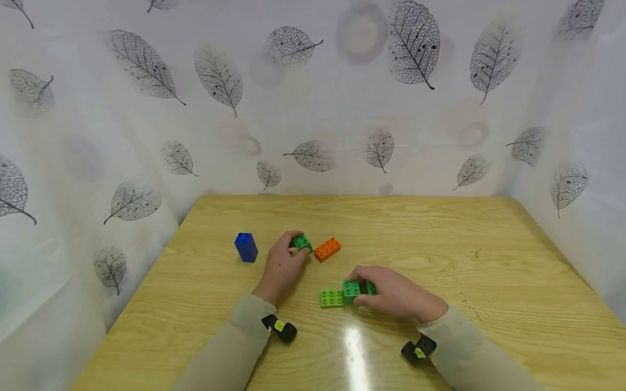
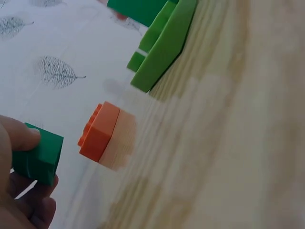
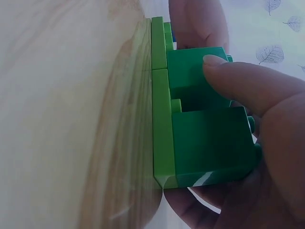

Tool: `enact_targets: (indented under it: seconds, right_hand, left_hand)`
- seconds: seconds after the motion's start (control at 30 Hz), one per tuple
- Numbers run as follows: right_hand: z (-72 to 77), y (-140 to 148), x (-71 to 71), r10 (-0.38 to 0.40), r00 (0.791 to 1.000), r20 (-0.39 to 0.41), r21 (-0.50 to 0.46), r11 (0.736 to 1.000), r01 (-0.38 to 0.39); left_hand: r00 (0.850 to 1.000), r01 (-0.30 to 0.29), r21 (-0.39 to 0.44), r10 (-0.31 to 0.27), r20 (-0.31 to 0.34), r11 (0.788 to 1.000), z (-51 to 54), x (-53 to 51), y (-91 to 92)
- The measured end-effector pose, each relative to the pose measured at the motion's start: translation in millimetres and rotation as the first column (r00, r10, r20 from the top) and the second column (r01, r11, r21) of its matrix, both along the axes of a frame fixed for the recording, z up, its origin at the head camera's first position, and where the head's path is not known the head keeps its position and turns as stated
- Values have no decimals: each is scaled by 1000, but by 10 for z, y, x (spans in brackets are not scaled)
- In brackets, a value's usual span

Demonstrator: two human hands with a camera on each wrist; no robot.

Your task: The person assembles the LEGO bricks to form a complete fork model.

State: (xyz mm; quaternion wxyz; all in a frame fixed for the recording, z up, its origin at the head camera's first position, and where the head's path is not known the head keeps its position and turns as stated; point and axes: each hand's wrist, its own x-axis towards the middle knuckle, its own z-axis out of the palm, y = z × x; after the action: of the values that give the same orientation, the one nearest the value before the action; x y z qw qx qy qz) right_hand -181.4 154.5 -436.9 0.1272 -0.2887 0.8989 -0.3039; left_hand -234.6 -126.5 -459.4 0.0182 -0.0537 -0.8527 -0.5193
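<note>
My left hand [image 1: 285, 264] pinches a dark green brick [image 1: 302, 243] between thumb and fingers, left of an orange brick [image 1: 327, 249]. In the left wrist view that green brick [image 2: 44, 155] shows at the lower left, apart from the orange one [image 2: 100, 131]. My right hand [image 1: 391, 293] grips a dark green brick [image 1: 351, 291] standing on light green bricks [image 1: 331, 298]. The right wrist view shows the thumb on this brick [image 3: 195, 76], a second dark green brick [image 3: 214, 145] beside it, and two light green pieces [image 3: 164, 129] end to end beneath them.
A tall blue brick [image 1: 246, 247] stands upright on the wooden table [image 1: 430, 228], left of my left hand. A white cloth [image 1: 332, 108] with leaf prints hangs behind the table and along its sides.
</note>
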Motion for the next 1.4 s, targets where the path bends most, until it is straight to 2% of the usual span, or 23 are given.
enact_targets:
  seconds: [0.17, 0.3, 0.4, 0.57, 0.8, 0.9, 1.2, 1.3, 1.4]
  right_hand:
    - [-8, -5, -8, 4, 1000, -8, 5, 1000, -4]
    - [-7, -4, -9, 6, 1000, -16, 4, 1000, -6]
    - [-7, -3, -8, 9, 1000, -17, -1, 1000, -9]
    - [-11, -6, -7, 28, 999, -23, -6, 1000, -28]
    - [3, -14, 7, 34, 999, -43, 2, 999, -34]
    - [12, -18, 9, 37, 998, -55, 9, 999, -36]
    - [15, -14, 20, 40, 998, -50, 14, 999, -40]
    - [14, -16, 28, 38, 998, -48, 13, 999, -37]
    - [7, -17, 32, 29, 999, -46, 17, 999, -28]
  left_hand:
    - [995, 73, -11, -74, -64, 997, 82, 187, -8]
    - [983, 150, -52, -155, -103, 987, 132, 293, -26]
    - [969, 215, -80, -223, -106, 973, 151, 344, -34]
    - [932, 343, -92, -351, -88, 935, 159, 400, -36]
    - [869, 485, -140, -493, -26, 863, 165, 459, -17]
    - [853, 513, -159, -521, -15, 844, 159, 470, -4]
    - [830, 556, -147, -557, 40, 818, 109, 487, 31]
    - [828, 559, -144, -557, 58, 816, 109, 505, 49]
    - [833, 553, -150, -547, 84, 820, 128, 529, 68]
